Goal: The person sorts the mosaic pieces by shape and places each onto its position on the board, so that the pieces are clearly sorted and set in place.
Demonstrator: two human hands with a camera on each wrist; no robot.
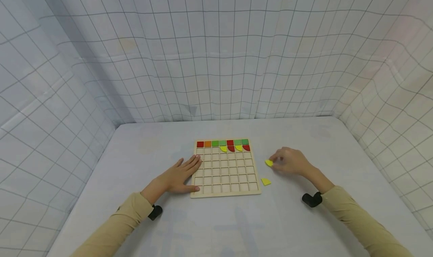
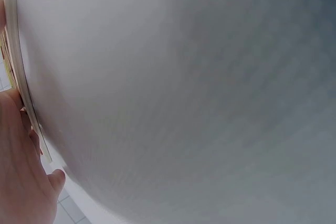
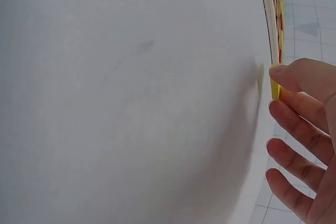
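A square wooden grid board [image 1: 224, 174] lies on the white table. Its top row holds red, orange and green square tiles [image 1: 215, 143]. Under them sit yellow and dark red quarter-circle tiles [image 1: 231, 148] on the right half of the second row. My left hand [image 1: 180, 175] rests on the board's left edge with fingers spread; the left wrist view shows it along the rim. Right of the board, my right hand [image 1: 291, 161] pinches a yellow quarter-circle tile [image 3: 274, 88] between thumb and fingers. Its other fingers are loosely bent.
Another yellow quarter-circle tile [image 1: 265, 181] lies beside the board's lower right edge. White cloth walls [image 1: 236, 61] with a grid pattern close off the back and both sides of the table [image 1: 209, 227].
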